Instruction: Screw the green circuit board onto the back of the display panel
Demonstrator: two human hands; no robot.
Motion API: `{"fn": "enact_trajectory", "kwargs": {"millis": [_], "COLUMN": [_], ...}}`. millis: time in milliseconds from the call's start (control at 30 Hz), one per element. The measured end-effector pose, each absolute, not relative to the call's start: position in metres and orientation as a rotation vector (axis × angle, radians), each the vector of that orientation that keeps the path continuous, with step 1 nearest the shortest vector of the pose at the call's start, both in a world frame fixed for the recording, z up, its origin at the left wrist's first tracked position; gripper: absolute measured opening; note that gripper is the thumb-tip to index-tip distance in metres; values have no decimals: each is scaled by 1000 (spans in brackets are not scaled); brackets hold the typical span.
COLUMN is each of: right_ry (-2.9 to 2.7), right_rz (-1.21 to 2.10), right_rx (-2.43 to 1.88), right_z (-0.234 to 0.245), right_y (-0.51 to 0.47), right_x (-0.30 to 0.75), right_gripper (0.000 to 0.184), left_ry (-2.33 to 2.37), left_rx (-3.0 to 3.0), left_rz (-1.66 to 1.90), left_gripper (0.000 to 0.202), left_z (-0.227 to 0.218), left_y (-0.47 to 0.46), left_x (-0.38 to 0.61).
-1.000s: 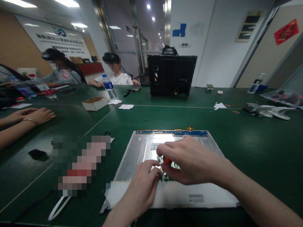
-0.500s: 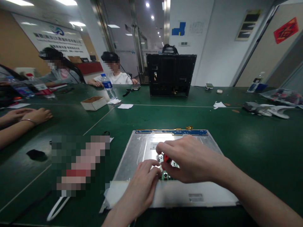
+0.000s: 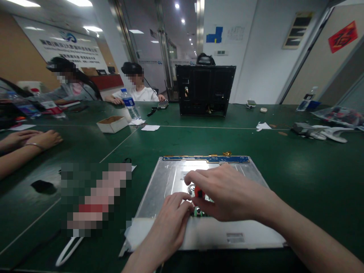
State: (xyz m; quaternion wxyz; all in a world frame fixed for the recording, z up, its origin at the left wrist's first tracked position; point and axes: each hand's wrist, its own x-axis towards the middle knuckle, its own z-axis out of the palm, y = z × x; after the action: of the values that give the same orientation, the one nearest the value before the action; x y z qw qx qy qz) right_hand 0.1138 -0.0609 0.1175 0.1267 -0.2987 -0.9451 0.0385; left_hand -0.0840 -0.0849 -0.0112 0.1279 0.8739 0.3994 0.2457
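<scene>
A silver metal display panel [image 3: 170, 178] lies flat on the green table in front of me, with a blue circuit strip [image 3: 207, 159] along its far edge. My right hand [image 3: 230, 193] is closed round a small red-handled tool [image 3: 199, 192] held upright over a green circuit board [image 3: 199, 213] near the panel's near side. My left hand [image 3: 170, 223] rests on the panel beside it, fingers curled and pinching close to the tool's tip. What the left fingers grip is hidden.
A black monitor housing [image 3: 206, 90] stands upright farther back. A cardboard box [image 3: 113, 124], a water bottle [image 3: 130, 103] and paper scraps lie left of it. Another person's hands [image 3: 34, 139] rest at the left edge. Two people sit at the far left. White plastic parts [image 3: 327, 132] lie right.
My right hand has shifted slightly left over the panel, still holding the red tool. The left hand stays in place.
</scene>
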Motion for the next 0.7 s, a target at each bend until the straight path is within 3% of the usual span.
{"fn": "enact_trajectory", "kwargs": {"millis": [333, 500, 700], "right_ry": [-2756, -2777, -2788], "right_rz": [163, 121, 128], "right_rx": [-887, -839, -819], "right_z": [117, 118, 117], "right_y": [-60, -63, -62], "right_x": [114, 115, 116], "right_gripper": [21, 6, 13], "left_ry": [1137, 1136, 1154], "left_rx": [2538, 2545, 2527], "left_rz": [834, 776, 801], "left_gripper": [25, 24, 25], "left_z": [-11, -10, -11], "left_y": [-83, -84, -84], "left_x": [-82, -83, -82]}}
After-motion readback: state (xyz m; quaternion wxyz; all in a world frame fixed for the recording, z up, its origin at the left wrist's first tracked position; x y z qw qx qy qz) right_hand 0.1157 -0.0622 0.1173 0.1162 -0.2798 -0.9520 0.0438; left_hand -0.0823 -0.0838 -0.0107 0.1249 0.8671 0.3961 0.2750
